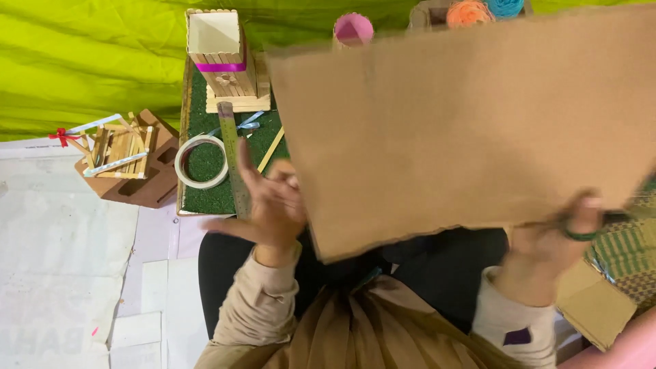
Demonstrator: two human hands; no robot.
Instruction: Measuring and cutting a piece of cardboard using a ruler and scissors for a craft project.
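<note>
- Cardboard (451,123) sheet is held up before the camera, long axis running left to right, tilted.
- Left hand (270,205) steadies its lower left edge, fingers spread.
- Right hand (547,242) grips green-handled scissors (581,232) at its lower right edge.
- Ruler (232,164) and tape roll (200,162) lie on the green mat (205,198) beyond.

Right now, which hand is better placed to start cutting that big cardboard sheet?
The right hand: it grips green-handled scissors at the lower right edge of the cardboard sheet. The left hand only supports the sheet's left edge and holds no tool.
</note>
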